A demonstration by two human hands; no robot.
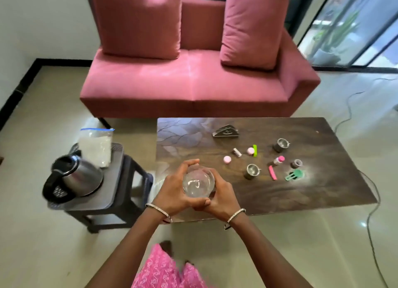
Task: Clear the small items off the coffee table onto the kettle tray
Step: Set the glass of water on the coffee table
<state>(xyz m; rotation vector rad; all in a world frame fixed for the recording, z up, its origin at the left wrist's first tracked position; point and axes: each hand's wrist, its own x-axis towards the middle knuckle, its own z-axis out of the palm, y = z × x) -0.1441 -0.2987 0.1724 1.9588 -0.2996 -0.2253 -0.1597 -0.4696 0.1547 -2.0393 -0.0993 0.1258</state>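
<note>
A clear glass bowl (198,184) is cupped between both hands over the near left part of the dark coffee table (301,193). My left hand (172,191) grips its left side and my right hand (221,196) grips its right side, thumbs meeting at the near rim. Small items lie on the table to the right: two steel cups (252,171) (281,145), pink caps (227,159) (250,151), a small bottle (279,160), a pink clip (272,172), a green strainer (294,174), a green clip (255,150). The kettle (74,176) stands on a grey tray (112,191) on a stool at the left.
A zip bag (95,146) of white grains stands on the tray behind the kettle. A black napkin holder (226,132) sits at the table's far side. A pink sofa (193,83) stands beyond the table. Cables (370,212) run over the floor at the right.
</note>
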